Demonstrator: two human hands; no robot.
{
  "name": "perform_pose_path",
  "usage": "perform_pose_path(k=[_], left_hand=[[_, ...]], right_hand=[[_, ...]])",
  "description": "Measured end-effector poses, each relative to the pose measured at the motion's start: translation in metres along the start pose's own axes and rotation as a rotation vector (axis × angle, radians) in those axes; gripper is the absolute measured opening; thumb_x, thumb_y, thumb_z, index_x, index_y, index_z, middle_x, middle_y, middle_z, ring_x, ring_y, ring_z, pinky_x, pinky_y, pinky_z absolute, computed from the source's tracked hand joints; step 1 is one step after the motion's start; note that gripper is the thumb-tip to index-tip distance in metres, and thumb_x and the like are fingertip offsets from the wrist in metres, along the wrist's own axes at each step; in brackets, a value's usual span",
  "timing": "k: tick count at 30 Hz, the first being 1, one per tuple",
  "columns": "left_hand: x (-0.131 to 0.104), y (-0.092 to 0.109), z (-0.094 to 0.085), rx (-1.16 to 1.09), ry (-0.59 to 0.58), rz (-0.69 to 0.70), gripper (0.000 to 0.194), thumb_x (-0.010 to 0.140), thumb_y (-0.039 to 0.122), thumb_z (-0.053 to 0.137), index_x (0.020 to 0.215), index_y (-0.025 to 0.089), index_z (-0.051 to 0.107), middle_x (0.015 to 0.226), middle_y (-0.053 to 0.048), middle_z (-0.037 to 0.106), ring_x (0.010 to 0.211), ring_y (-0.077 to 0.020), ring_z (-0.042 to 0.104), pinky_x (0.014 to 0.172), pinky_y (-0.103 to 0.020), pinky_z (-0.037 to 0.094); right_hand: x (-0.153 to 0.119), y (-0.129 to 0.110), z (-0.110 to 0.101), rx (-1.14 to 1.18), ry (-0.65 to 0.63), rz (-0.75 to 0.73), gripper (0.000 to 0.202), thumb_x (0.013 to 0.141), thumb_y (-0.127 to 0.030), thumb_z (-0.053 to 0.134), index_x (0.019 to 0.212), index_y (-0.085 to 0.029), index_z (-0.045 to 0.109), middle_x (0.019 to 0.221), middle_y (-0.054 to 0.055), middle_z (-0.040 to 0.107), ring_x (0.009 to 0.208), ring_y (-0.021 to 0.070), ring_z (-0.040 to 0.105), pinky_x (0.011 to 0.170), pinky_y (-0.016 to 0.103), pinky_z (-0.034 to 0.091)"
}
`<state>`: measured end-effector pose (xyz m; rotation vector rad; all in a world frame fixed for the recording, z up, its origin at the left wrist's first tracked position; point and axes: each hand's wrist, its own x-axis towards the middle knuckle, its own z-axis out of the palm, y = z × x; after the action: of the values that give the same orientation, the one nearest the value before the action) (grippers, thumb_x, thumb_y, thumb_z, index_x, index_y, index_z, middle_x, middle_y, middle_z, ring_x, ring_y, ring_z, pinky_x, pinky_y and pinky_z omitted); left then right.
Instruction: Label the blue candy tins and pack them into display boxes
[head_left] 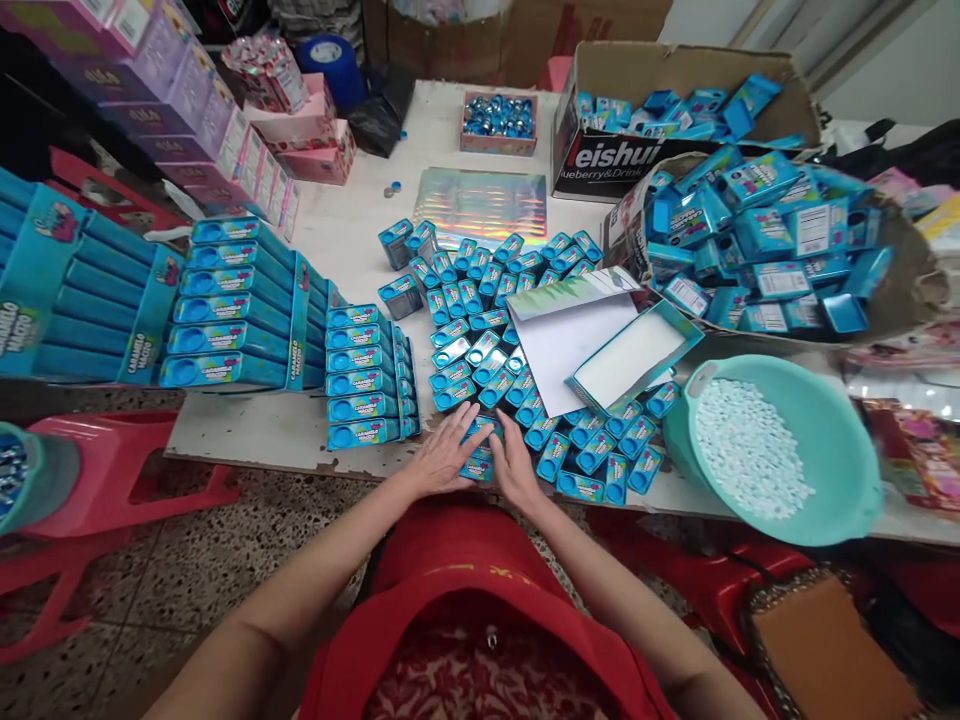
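Note:
Small blue tins (478, 468) stand together at the table's front edge, between my two hands. My left hand (442, 452) lies against their left side with its fingers spread over the tops. On the right, my right hand (515, 462) touches the same tins with its fingers apart. Many more blue tins (491, 362) stand in a loose crowd just beyond the hands. An open blue box with a white inside (628, 360) rests on them beside a folded printed sheet (555, 335). Packed rows of blue tins (362, 383) stand left of my left hand.
A turquoise basin (840, 450) of small white pieces sits at the right. Behind it are cartons of blue packs (772, 230). Stacked blue display boxes (225, 310) fill the left. A holographic sheet (484, 205) and a tray of blue caps (499, 148) lie farther back.

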<state>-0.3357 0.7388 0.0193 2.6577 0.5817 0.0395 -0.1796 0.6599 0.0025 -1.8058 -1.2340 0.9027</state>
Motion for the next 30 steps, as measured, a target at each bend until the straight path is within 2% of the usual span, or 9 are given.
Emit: perform_pose_path(k=[5, 10, 14, 16, 21, 24, 26, 28, 30], left_hand=[[0.004, 0.001, 0.004, 0.027, -0.025, -0.001, 0.087, 0.076, 0.046, 0.065, 0.146, 0.016, 0.024, 0.155, -0.022, 0.011, 0.143, -0.0390, 0.002, 0.112, -0.055, 0.020], [0.008, 0.007, 0.007, 0.038, -0.051, -0.070, 0.091, 0.072, 0.039, 0.067, 0.147, 0.014, 0.022, 0.152, -0.023, 0.018, 0.142, -0.0402, 0.010, 0.112, -0.056, 0.021], [0.012, 0.014, 0.001, 0.096, -0.069, -0.080, 0.097, 0.071, 0.043, 0.066, 0.148, 0.012, 0.016, 0.153, -0.024, 0.016, 0.143, -0.0383, 0.007, 0.113, -0.056, 0.012], [0.015, 0.014, -0.001, 0.112, -0.089, -0.071, 0.097, 0.071, 0.046, 0.067, 0.148, 0.012, 0.018, 0.151, -0.025, 0.021, 0.142, -0.0392, 0.012, 0.113, -0.056, 0.009], [0.024, 0.017, -0.003, 0.098, -0.148, -0.076, 0.099, 0.063, 0.040, 0.073, 0.148, 0.022, 0.025, 0.147, -0.020, 0.032, 0.134, -0.0428, 0.029, 0.109, -0.058, 0.016], [0.019, 0.026, -0.010, 0.044, -0.122, -0.147, 0.085, 0.067, 0.039, 0.069, 0.144, 0.029, 0.034, 0.146, -0.018, 0.033, 0.130, -0.0449, 0.032, 0.103, -0.062, 0.023], [0.006, 0.032, -0.021, -0.053, -0.007, -0.267, 0.081, 0.067, 0.045, 0.068, 0.141, 0.029, 0.040, 0.143, -0.017, 0.037, 0.128, -0.0449, 0.034, 0.101, -0.064, 0.025], [-0.012, 0.036, -0.032, -0.289, 0.154, -0.399, 0.085, 0.064, 0.053, 0.068, 0.141, 0.029, 0.040, 0.139, -0.014, 0.042, 0.125, -0.0415, 0.039, 0.101, -0.061, 0.030], [-0.029, 0.039, -0.036, -0.681, 0.291, -0.460, 0.086, 0.069, 0.061, 0.059, 0.145, 0.030, 0.032, 0.135, -0.010, 0.048, 0.120, -0.0358, 0.047, 0.100, -0.054, 0.038]], right_hand=[[-0.011, 0.003, 0.024, 0.243, 0.096, 0.201, 0.064, 0.094, -0.051, 0.028, 0.147, -0.017, 0.018, 0.155, 0.012, 0.021, 0.142, 0.0208, 0.022, 0.115, 0.046, 0.021], [-0.010, 0.013, 0.031, 0.306, 0.039, 0.206, 0.067, 0.092, -0.056, 0.031, 0.147, -0.019, 0.021, 0.154, 0.012, 0.025, 0.142, 0.0208, 0.023, 0.116, 0.046, 0.020], [-0.006, 0.018, 0.034, 0.387, 0.040, 0.249, 0.073, 0.091, -0.061, 0.027, 0.148, -0.019, 0.014, 0.157, 0.011, 0.016, 0.144, 0.0189, 0.016, 0.117, 0.045, 0.016], [-0.002, 0.020, 0.036, 0.425, 0.017, 0.267, 0.080, 0.088, -0.067, 0.026, 0.149, -0.017, 0.012, 0.157, 0.011, 0.012, 0.145, 0.0184, 0.012, 0.118, 0.044, 0.013], [-0.013, 0.020, 0.035, 0.426, -0.041, 0.402, 0.087, 0.083, -0.074, 0.024, 0.148, -0.017, 0.018, 0.156, 0.011, 0.016, 0.145, 0.0205, 0.013, 0.117, 0.048, 0.015], [-0.043, 0.005, 0.010, 0.340, -0.007, 0.348, 0.084, 0.081, -0.071, 0.040, 0.145, -0.018, 0.030, 0.153, 0.013, 0.026, 0.143, 0.0250, 0.020, 0.115, 0.052, 0.020], [-0.065, -0.014, -0.022, 0.304, -0.073, 0.231, 0.071, 0.081, -0.065, 0.050, 0.138, -0.022, 0.044, 0.147, 0.011, 0.039, 0.138, 0.0262, 0.032, 0.114, 0.050, 0.024], [-0.075, -0.036, -0.058, 0.352, -0.146, 0.182, 0.048, 0.086, -0.056, 0.050, 0.122, -0.026, 0.060, 0.132, 0.009, 0.057, 0.127, 0.0258, 0.048, 0.110, 0.048, 0.033], [-0.070, -0.055, -0.087, 0.488, -0.057, 0.213, 0.042, 0.089, -0.053, 0.047, 0.116, -0.026, 0.063, 0.124, 0.009, 0.062, 0.118, 0.0265, 0.056, 0.101, 0.047, 0.044]])
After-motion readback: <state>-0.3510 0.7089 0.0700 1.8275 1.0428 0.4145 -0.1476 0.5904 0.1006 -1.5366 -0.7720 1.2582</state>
